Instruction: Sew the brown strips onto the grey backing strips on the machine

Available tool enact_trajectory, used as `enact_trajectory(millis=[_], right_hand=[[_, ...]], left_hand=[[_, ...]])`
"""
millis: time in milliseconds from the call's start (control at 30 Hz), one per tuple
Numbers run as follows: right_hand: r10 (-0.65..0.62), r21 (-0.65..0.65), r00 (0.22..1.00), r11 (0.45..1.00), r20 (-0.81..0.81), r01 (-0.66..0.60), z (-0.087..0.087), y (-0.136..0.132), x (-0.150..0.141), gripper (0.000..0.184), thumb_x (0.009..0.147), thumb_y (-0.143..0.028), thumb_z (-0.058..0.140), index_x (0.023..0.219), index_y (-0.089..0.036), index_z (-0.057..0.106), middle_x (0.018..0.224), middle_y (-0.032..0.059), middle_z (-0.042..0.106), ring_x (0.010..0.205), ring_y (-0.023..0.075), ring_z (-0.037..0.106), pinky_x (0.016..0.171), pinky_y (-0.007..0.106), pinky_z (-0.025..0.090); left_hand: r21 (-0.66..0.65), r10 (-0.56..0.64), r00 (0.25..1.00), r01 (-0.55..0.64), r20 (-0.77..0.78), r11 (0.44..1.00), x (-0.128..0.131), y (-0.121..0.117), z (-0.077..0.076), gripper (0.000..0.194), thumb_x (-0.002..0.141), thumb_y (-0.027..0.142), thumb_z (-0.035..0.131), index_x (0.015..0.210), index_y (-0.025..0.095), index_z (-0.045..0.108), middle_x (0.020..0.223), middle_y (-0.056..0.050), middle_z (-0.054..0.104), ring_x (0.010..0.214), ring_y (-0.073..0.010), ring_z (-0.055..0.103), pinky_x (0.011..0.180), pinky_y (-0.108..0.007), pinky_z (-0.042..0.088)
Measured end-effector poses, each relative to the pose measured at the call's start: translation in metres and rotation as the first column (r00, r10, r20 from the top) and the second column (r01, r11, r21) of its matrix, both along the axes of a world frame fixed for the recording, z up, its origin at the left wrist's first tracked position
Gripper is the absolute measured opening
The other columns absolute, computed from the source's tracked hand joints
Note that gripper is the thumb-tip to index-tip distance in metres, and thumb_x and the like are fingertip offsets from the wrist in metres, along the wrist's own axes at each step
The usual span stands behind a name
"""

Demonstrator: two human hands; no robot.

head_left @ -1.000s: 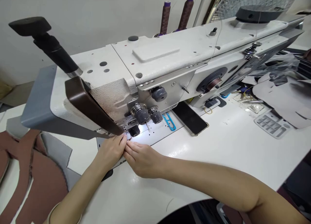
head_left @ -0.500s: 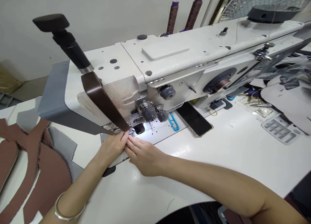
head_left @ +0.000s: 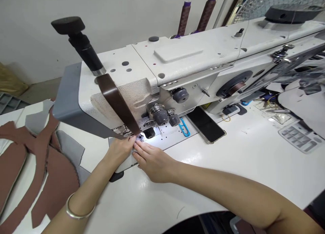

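Observation:
A white sewing machine point(head_left: 142, 68) fills the middle of the view, its work area lit near the presser foot. My left hand point(head_left: 121, 151) is bent in close under the machine head, fingers closed beside the lit foot area. Right against it, my right hand point(head_left: 153, 162) lies with its fingers pressed together, fingertips touching the left hand's. Whatever lies between or under the fingers is hidden. A dark brown guard point(head_left: 118, 102) slants down just above both hands, covering part of the needle area.
Brown foam-backed cut pieces point(head_left: 59, 169) lie at the left. A phone point(head_left: 206, 124) and a blue plastic tool point(head_left: 184, 128) rest beside the machine bed. At the right are tweezers point(head_left: 278, 110) and a clear template point(head_left: 301, 137). Two thread cones point(head_left: 184, 19) stand behind.
The whole view has shifted, so the machine and cut pieces sit farther right in the picture. Both hands stay close together by the presser foot, with only slight movement of the fingers.

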State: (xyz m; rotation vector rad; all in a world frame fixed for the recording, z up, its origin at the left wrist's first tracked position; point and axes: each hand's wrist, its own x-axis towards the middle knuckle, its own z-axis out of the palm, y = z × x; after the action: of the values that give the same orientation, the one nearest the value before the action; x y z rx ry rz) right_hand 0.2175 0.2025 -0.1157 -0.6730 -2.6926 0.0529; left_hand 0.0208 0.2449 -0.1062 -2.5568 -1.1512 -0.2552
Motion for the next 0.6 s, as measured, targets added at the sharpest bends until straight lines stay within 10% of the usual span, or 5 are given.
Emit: enact_trajectory(millis=[600], right_hand=[[0.003, 0.032, 1.000, 0.999, -0.015, -0.003, -0.005, 0.000, 0.000, 0.043, 0.099, -0.023, 0.043, 0.131, 0.006, 0.049, 0.142, 0.0298, 0.041, 0.139, 0.0361, 0.034, 0.116, 0.047, 0.032]], left_hand=[[0.023, -0.041, 0.993, 0.038, 0.110, 0.999, -0.007, -0.008, -0.014, 0.027, 0.088, 0.009, 0.041, 0.099, 0.013, 0.065, 0.084, -0.013, 0.070, 0.070, -0.0222, 0.067, 0.058, -0.031, 0.051]])
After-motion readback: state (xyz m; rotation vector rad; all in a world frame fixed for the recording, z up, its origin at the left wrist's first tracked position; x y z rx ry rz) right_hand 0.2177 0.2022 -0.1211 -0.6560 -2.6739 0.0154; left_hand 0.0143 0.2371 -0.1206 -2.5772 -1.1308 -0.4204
